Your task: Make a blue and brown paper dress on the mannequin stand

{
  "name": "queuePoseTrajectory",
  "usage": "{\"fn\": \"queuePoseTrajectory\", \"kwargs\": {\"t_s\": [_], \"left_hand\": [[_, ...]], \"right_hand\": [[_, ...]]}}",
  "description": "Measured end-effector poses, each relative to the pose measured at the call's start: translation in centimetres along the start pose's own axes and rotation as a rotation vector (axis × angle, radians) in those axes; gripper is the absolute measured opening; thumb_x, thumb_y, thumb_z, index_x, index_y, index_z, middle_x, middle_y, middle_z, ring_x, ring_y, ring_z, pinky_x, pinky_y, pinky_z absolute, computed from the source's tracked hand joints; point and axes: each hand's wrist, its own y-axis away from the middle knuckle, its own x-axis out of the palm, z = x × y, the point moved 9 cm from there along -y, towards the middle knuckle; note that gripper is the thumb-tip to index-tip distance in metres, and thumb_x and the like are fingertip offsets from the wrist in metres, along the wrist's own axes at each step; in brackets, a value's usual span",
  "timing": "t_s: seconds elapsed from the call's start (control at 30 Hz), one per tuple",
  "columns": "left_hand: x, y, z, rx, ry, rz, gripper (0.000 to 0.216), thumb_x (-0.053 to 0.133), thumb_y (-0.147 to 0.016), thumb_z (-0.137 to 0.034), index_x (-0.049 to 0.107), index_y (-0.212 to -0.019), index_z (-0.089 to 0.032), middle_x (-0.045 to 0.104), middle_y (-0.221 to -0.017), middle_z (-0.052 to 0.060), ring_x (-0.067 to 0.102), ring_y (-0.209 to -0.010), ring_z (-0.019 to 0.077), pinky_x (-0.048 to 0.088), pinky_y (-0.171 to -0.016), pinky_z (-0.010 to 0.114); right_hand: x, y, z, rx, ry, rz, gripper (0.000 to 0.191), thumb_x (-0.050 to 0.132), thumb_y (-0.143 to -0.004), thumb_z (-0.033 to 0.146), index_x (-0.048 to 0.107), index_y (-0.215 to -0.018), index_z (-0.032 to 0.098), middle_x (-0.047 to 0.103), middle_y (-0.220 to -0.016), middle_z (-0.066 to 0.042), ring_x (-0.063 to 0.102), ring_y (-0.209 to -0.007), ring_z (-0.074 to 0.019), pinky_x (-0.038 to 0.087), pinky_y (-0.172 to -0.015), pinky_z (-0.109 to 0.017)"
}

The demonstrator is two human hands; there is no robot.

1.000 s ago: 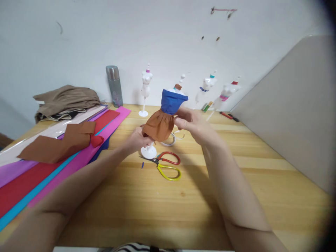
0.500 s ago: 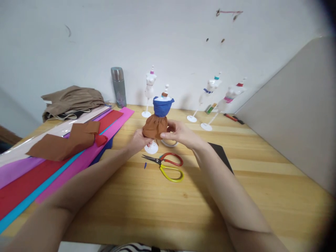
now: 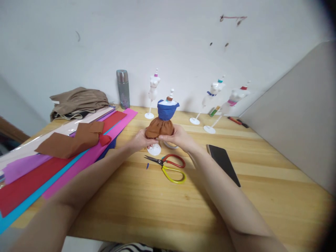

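pinching the brown skirt (image 3: 159,128) at its lower edge, one hand to each side. left hand (image 3: 141,140): fingers drawn together on the left edge, some fingertips beneath it, near the white base (image 3: 154,149). right hand (image 3: 180,138): thumb along the front of the hem, other fingers mostly hidden. both grips were narrow, with little but skirt in them.

skirt: gathered, sat on a small mannequin (image 3: 168,103) below a blue bodice (image 3: 167,112), over the middle of the table (image 3: 157,206). the mannequin leaned slightly right.

tape roll (image 3: 170,146): white, partly hidden behind the right hand. scissors (image 3: 160,162): one red handle, one yellow, blades pointing left, just in front of the base. blue scrap (image 3: 147,166): one, beside the blades. slab (image 3: 224,164): dark, flat, lay right of the right forearm.

brown piece (image 3: 69,142): irregular, lay at left across coloured sheets (image 3: 31,185). cloth (image 3: 78,99): tan, heaped behind them. flask (image 3: 123,89): grey, silver lid, stood upright near the wall (image 3: 170,42).

figures at the back: three, white; pink-collared (image 3: 154,84), teal-collared (image 3: 215,88), red-collared (image 3: 237,94). green tube (image 3: 214,111): lay between the last two.
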Motion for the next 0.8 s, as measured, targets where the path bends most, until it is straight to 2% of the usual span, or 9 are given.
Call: {"fn": "queuePoseTrajectory", "kwargs": {"t_s": [0.13,0.23,0.33,0.43,0.47,0.5,0.57,0.7,0.8], "left_hand": [[0.9,0.0,-0.4,-0.020,0.022,0.160,0.016,0.077,-0.065,-0.020,0.064,-0.072,-0.013,0.063,-0.059,-0.001,0.059,-0.052,0.0105,0.051,-0.054,0.023],[0.4,0.0,-0.5,-0.065,-0.007,0.242,0.016,0.079,-0.062,-0.017,0.069,-0.075,-0.012,0.071,-0.066,0.003,0.066,-0.060,0.0140,0.055,-0.060,0.026],[-1.8,-0.3,-0.4,-0.099,-0.066,0.177,0.013,0.077,-0.068,-0.020,0.073,-0.079,-0.012,0.072,-0.066,0.005,0.067,-0.059,0.0153,0.055,-0.059,0.026],[-5.2,-1.0,-1.5,-0.074,-0.093,-0.028,0.015,0.070,-0.075,-0.019,0.075,-0.087,-0.012,0.070,-0.063,0.003,0.060,-0.051,0.0112,0.046,-0.048,0.021],[-6.6,-1.0,-2.4,-0.034,-0.079,-0.139,0.018,0.067,-0.077,-0.020,0.074,-0.092,-0.013,0.072,-0.070,0.003,0.057,-0.050,0.0082,0.044,-0.047,0.019],[-8.4,-0.6,-4.0,0.062,-0.036,-0.315,0.018,0.066,-0.078,-0.020,0.074,-0.092,-0.013,0.073,-0.075,0.004,0.055,-0.049,0.0070,0.042,-0.046,0.019],[-9.9,1.0,-7.9,0.310,0.018,-0.481,0.020,0.067,-0.079,-0.024,0.075,-0.095,-0.014,0.076,-0.090,0.006,0.061,-0.060,0.0086,0.047,-0.053,0.020],[-8.5,5.4,-15.7,0.707,-0.160,-0.486,0.019,0.070,-0.081,-0.027,0.078,-0.096,-0.020,0.076,-0.108,0.006,0.069,-0.097,0.0165,0.055,-0.083,0.028],[-8.6,7.6,-18.0,0.741,-0.213,-0.563,0.016,0.067,-0.087,-0.026,0.078,-0.095,-0.018,0.077,-0.104,0.006,0.070,-0.098,0.0177,0.054,-0.080,0.027]], "right_hand": [[0.3,0.0,-0.2,-0.003,-0.049,-0.003,0.036,0.084,-0.061,0.031,0.071,-0.093,0.019,0.078,-0.100,-0.007,0.072,-0.094,-0.0248,0.053,-0.097,-0.045],[0.7,0.1,-0.3,0.008,-0.082,0.010,0.036,0.084,-0.061,0.030,0.071,-0.093,0.020,0.078,-0.099,-0.006,0.071,-0.093,-0.0229,0.053,-0.095,-0.041],[1.1,0.0,-1.0,0.035,-0.103,0.021,0.039,0.085,-0.060,0.029,0.071,-0.095,0.020,0.076,-0.086,-0.002,0.068,-0.080,-0.0185,0.054,-0.082,-0.035],[1.8,-0.1,-2.3,0.078,-0.091,0.043,0.032,0.085,-0.060,0.035,0.069,-0.082,0.018,0.064,-0.059,0.003,0.055,-0.056,-0.0134,0.047,-0.057,-0.029],[2.1,-0.1,-2.7,0.086,-0.088,0.045,0.031,0.085,-0.061,0.038,0.068,-0.077,0.019,0.061,-0.055,0.003,0.051,-0.052,-0.0125,0.042,-0.052,-0.028],[2.3,-0.1,-2.9,0.090,-0.087,0.044,0.031,0.084,-0.061,0.042,0.067,-0.074,0.019,0.059,-0.053,0.003,0.050,-0.050,-0.0121,0.040,-0.050,-0.027],[2.7,0.0,-3.1,0.092,-0.089,0.042,0.033,0.083,-0.062,0.048,0.067,-0.070,0.020,0.060,-0.053,0.002,0.050,-0.050,-0.0124,0.038,-0.048,-0.027],[4.0,0.7,-2.4,0.100,-0.092,0.066,0.035,0.085,-0.061,0.051,0.069,-0.066,0.020,0.059,-0.050,0.001,0.048,-0.046,-0.0122,0.038,-0.047,-0.028],[5.1,1.4,-1.7,0.101,-0.108,0.081,0.039,0.084,-0.062,0.054,0.069,-0.066,0.018,0.056,-0.048,0.001,0.044,-0.043,-0.0107,0.035,-0.046,-0.027]]}}
